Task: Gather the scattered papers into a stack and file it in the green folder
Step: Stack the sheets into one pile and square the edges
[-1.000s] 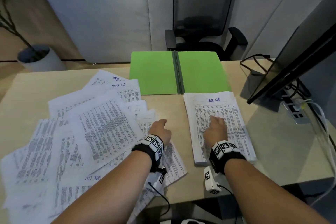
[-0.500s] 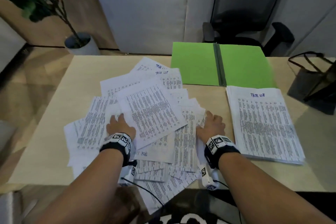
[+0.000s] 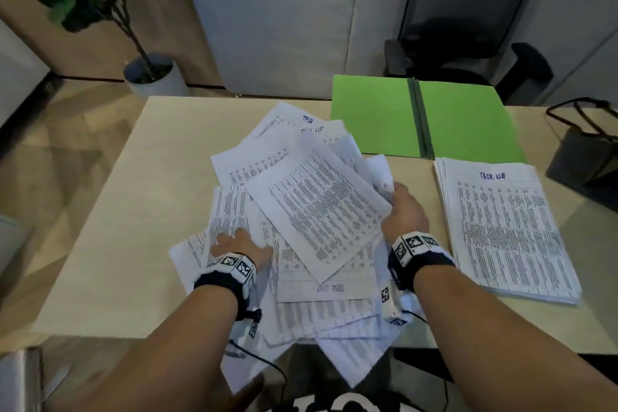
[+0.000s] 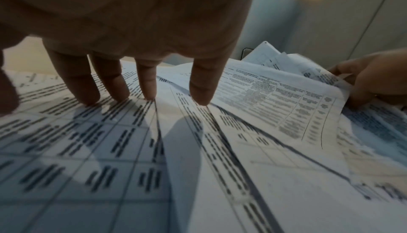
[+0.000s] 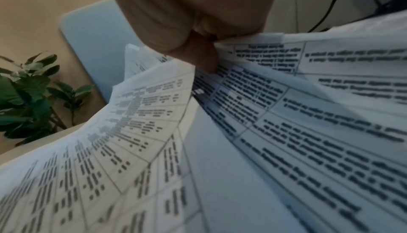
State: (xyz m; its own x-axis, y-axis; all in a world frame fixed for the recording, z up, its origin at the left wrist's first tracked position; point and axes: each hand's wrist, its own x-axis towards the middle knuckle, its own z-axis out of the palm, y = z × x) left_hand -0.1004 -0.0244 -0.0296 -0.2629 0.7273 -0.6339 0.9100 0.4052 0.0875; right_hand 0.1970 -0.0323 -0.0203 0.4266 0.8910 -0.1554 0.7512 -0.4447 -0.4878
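From the head view, loose papers (image 3: 301, 221) lie heaped on the desk (image 3: 110, 211) just left of the neat stack (image 3: 505, 227), the green folder (image 3: 424, 117) open behind it. Left wrist view: left hand (image 4: 132, 32) presses sheets, fingers straight. Right wrist view: right hand (image 5: 193, 19) grasps the heap's edge.

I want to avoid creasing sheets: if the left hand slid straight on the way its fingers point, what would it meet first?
Probably the raised top sheet: the left hand presses flat on the loose papers, and that sheet's edge lies just beyond the fingertips. Depth is unclear.
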